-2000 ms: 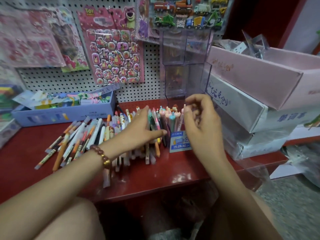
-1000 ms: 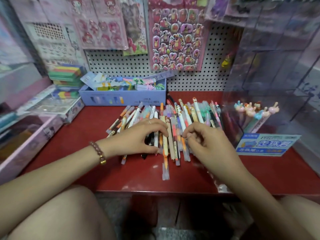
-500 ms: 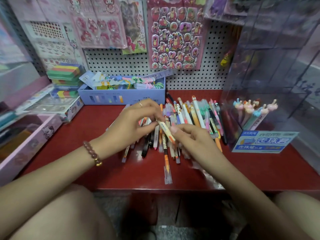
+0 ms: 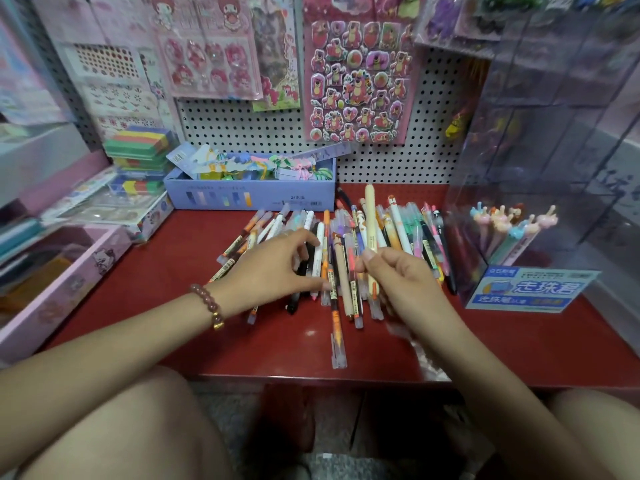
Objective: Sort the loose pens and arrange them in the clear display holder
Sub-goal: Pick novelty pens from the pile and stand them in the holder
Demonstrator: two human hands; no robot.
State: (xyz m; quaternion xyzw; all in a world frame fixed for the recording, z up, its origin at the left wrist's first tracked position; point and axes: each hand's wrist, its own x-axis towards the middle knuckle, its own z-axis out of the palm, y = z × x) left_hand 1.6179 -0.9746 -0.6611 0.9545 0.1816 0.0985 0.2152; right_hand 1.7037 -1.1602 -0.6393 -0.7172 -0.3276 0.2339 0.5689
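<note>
Raised now, right hand [image 4: 405,282] pinches a cream pen [image 4: 370,220] upright, perhaps orange-tipped.

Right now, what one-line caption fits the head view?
Right hand holds a cream pen over the loose pens, left hand spread above them, clear display holder at right.

Head view (wide), looking down, close over shelf [image 4: 145,306]

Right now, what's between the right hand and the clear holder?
Head view: between the right hand, which grips a cream pen, and the clear holder lie loose pens on the red shelf.
</note>
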